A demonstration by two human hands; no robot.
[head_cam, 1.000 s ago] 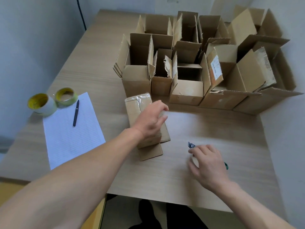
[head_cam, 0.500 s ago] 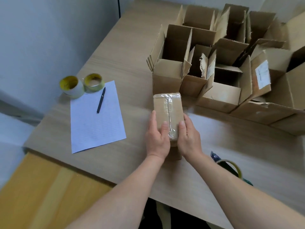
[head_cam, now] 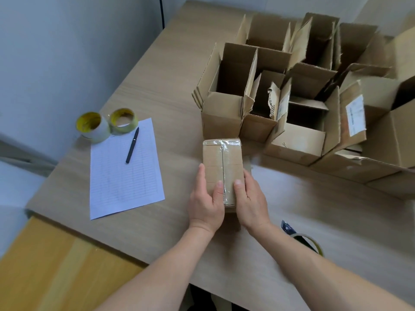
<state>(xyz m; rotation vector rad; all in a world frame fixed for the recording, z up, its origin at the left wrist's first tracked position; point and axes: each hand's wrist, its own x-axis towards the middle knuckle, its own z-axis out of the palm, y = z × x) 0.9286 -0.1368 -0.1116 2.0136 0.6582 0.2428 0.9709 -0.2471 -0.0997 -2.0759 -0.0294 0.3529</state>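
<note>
One taped box (head_cam: 222,158) is gripped by left hand (head_cam: 205,205) and right hand (head_cam: 252,203), fingers (head_cam: 200,176) curled round it.

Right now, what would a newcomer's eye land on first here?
The left hand and right hand hold a taped box near the middle of the table, thumbs on its top by the seam. Just beyond it and to the right stands a crowd of open cartons. To the left lies a lined sheet with a pen on it, and two tape rolls at its far corner.
</note>
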